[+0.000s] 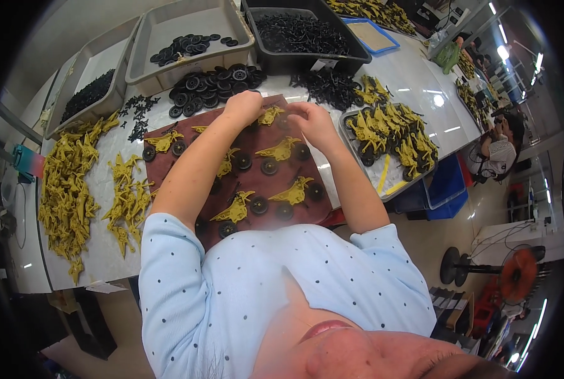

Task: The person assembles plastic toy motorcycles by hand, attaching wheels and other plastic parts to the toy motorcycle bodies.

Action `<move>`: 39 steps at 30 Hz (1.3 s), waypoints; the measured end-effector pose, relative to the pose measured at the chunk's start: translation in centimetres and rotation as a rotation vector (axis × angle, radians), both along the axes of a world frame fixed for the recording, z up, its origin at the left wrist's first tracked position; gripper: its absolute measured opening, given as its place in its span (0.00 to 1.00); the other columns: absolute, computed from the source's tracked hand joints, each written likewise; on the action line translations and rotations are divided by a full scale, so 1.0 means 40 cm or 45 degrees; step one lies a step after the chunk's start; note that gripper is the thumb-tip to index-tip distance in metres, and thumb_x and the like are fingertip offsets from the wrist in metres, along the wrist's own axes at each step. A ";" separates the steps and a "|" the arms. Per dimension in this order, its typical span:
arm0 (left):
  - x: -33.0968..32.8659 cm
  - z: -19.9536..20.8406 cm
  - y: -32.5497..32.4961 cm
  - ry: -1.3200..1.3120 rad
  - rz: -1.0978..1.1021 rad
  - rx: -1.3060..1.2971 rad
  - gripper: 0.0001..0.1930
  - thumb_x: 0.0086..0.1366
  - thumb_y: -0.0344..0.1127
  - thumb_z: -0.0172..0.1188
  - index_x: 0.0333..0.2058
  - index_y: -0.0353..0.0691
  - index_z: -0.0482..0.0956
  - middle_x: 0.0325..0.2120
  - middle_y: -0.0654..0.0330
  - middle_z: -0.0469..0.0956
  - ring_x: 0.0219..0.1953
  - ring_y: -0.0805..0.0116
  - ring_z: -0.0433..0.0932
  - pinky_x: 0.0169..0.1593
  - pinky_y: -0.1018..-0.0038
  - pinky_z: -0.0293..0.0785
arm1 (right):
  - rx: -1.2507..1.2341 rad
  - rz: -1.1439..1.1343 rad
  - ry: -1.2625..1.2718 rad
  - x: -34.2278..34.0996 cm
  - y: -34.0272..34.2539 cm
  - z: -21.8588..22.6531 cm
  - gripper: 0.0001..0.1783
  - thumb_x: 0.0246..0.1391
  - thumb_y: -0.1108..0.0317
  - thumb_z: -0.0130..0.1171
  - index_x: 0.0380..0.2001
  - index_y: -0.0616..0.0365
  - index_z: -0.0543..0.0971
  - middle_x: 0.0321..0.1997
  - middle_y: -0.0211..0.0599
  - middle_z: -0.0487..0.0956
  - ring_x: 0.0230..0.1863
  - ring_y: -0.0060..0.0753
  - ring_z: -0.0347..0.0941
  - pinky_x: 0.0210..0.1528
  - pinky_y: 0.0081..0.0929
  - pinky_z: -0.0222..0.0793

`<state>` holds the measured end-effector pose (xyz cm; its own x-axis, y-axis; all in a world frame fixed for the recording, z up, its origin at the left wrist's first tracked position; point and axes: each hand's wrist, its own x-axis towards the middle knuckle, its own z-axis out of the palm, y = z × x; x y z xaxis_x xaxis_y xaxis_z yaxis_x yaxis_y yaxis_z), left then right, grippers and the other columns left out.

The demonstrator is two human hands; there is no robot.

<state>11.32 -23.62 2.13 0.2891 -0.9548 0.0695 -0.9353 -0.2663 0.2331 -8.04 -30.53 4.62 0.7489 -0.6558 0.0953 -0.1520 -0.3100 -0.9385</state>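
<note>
A dark red mat (256, 183) lies on the white table, set with several yellow plastic toy bodies (292, 192) and black wheels (259, 204) in rows. My left hand (244, 105) and my right hand (311, 120) meet at the mat's far edge. Both pinch at one yellow toy body (270, 115) there, fingers closed on it. Whether a wheel is between the fingers is too small to tell.
Loose yellow bodies (67, 189) are heaped at the left. A grey tray of finished yellow pieces (392, 136) sits to the right. Black wheels (215, 85) and small black parts (326, 85) lie beyond the mat, with grey and black bins (187, 38) behind. Another person (500, 148) sits far right.
</note>
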 end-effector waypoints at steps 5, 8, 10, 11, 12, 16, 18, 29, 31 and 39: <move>-0.008 -0.015 -0.007 0.024 0.050 -0.070 0.11 0.54 0.42 0.63 0.28 0.39 0.82 0.27 0.50 0.80 0.35 0.52 0.79 0.38 0.61 0.76 | -0.819 -0.095 0.125 0.020 -0.044 -0.036 0.07 0.46 0.70 0.61 0.31 0.58 0.82 0.34 0.42 0.81 0.33 0.37 0.78 0.37 0.30 0.71; -0.010 -0.035 -0.009 0.045 0.114 -0.119 0.11 0.54 0.40 0.63 0.27 0.38 0.82 0.27 0.49 0.80 0.34 0.52 0.80 0.37 0.61 0.76 | -0.597 0.083 0.252 0.046 -0.027 -0.013 0.08 0.44 0.72 0.61 0.31 0.59 0.82 0.28 0.48 0.79 0.32 0.48 0.76 0.36 0.37 0.70; -0.018 -0.044 -0.013 0.047 0.128 -0.153 0.10 0.54 0.40 0.63 0.27 0.38 0.82 0.26 0.49 0.80 0.34 0.51 0.80 0.37 0.61 0.76 | -0.699 0.110 0.286 0.060 -0.035 -0.035 0.07 0.44 0.72 0.61 0.30 0.59 0.81 0.28 0.48 0.79 0.32 0.50 0.75 0.36 0.38 0.70; -0.019 -0.048 -0.013 0.047 0.137 -0.185 0.10 0.54 0.40 0.63 0.27 0.38 0.82 0.26 0.49 0.80 0.33 0.51 0.80 0.37 0.60 0.76 | -0.799 0.132 0.316 0.068 -0.039 -0.047 0.07 0.43 0.71 0.60 0.29 0.59 0.81 0.27 0.49 0.78 0.33 0.52 0.75 0.37 0.40 0.70; -0.019 -0.048 -0.011 0.051 0.144 -0.186 0.10 0.54 0.40 0.63 0.27 0.38 0.82 0.26 0.49 0.80 0.33 0.51 0.80 0.37 0.60 0.76 | -0.802 0.139 0.319 0.077 -0.041 -0.053 0.07 0.43 0.71 0.60 0.29 0.59 0.81 0.27 0.49 0.78 0.33 0.52 0.75 0.37 0.40 0.70; -0.011 -0.052 -0.008 0.032 0.099 -0.217 0.10 0.53 0.39 0.63 0.26 0.38 0.82 0.25 0.49 0.79 0.32 0.51 0.80 0.36 0.60 0.76 | -0.906 0.118 0.547 0.100 -0.040 -0.068 0.05 0.41 0.72 0.60 0.25 0.60 0.80 0.27 0.51 0.78 0.33 0.53 0.75 0.37 0.41 0.71; -0.012 -0.048 -0.006 0.037 0.100 -0.220 0.10 0.53 0.39 0.63 0.26 0.38 0.82 0.25 0.49 0.79 0.32 0.51 0.80 0.36 0.60 0.76 | -0.929 0.132 0.556 0.105 -0.039 -0.074 0.05 0.41 0.72 0.60 0.24 0.61 0.80 0.27 0.51 0.78 0.33 0.54 0.75 0.37 0.41 0.71; -0.018 -0.013 -0.001 0.097 0.072 -0.102 0.09 0.52 0.34 0.61 0.30 0.35 0.82 0.32 0.47 0.80 0.38 0.51 0.80 0.41 0.62 0.77 | -1.050 0.047 0.673 0.145 -0.013 -0.095 0.09 0.44 0.70 0.53 0.20 0.64 0.80 0.27 0.57 0.78 0.31 0.57 0.75 0.38 0.45 0.71; -0.020 -0.012 0.003 0.094 0.079 -0.105 0.09 0.52 0.34 0.61 0.30 0.35 0.82 0.33 0.47 0.80 0.38 0.52 0.80 0.41 0.62 0.77 | -1.080 0.079 0.647 0.146 0.006 -0.085 0.09 0.44 0.71 0.53 0.20 0.64 0.80 0.27 0.57 0.78 0.31 0.57 0.75 0.37 0.45 0.71; -0.008 -0.032 -0.003 0.125 0.093 -0.123 0.09 0.52 0.33 0.60 0.31 0.36 0.82 0.33 0.48 0.80 0.39 0.52 0.80 0.42 0.63 0.77 | -1.054 0.126 0.583 0.130 -0.015 -0.096 0.09 0.42 0.70 0.55 0.20 0.66 0.79 0.26 0.58 0.77 0.31 0.57 0.75 0.37 0.45 0.71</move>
<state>10.98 -23.73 0.85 0.3676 -0.9212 0.1278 -0.8857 -0.3048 0.3502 -2.84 -31.11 0.77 0.8773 -0.4432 0.1844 -0.3881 -0.8809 -0.2711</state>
